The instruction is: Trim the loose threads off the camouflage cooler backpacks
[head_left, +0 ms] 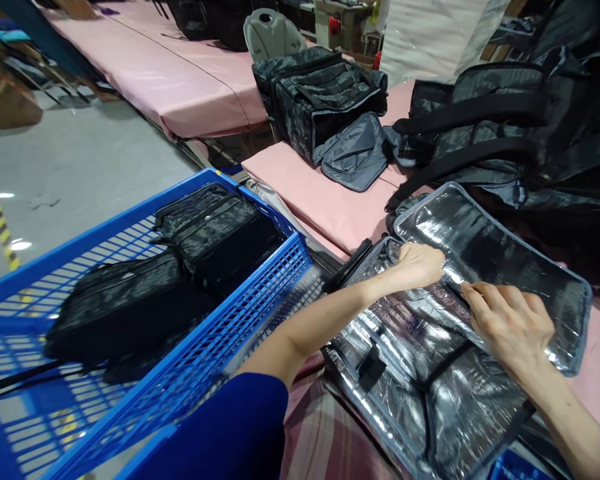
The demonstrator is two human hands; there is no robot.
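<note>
An open insulated bag (475,407) with a shiny silver foil lining lies in front of me at the right. Its lid (510,267), edged in grey binding, is folded back toward the pink table. My left hand (420,265) is closed in a fist at the seam where lid and body meet; its fingertips are hidden behind the hand. My right hand (513,327) has its fingers curled over the same dark seam, thumb and forefinger pinching the edge. A black strap piece (371,368) sticks up from the lining nearer my body.
On my left stands a blue plastic crate (230,303) holding dark camouflage bags (125,300). A camouflage bag (330,100) with its flap hanging down rests on the pink table (340,213). More black-strapped bags (495,127) are heaped at the right. A grey chair back (273,33) rises behind.
</note>
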